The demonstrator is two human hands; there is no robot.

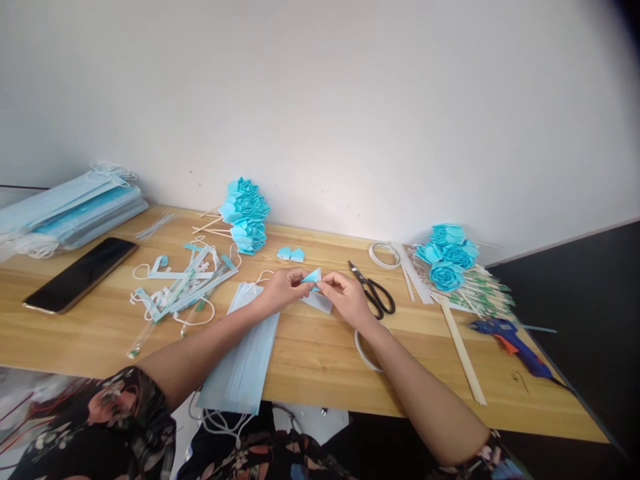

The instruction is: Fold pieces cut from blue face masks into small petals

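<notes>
Between my two hands, above the middle of the table, is a small folded piece of blue mask fabric. My left hand pinches its left side and my right hand pinches its right side; both hands are closed. Under them lies a pale flat piece, partly covered. Two small blue cut pieces rest just beyond my hands. A blue face mask lies beneath my left forearm and overhangs the front edge. Black-handled scissors are beside my right hand.
Left are a phone, stacked masks and cut strips with ear loops. Blue fabric flowers on sticks stand by the wall; more flowers lie right. Also there: a tape roll, wooden strip and blue glue gun.
</notes>
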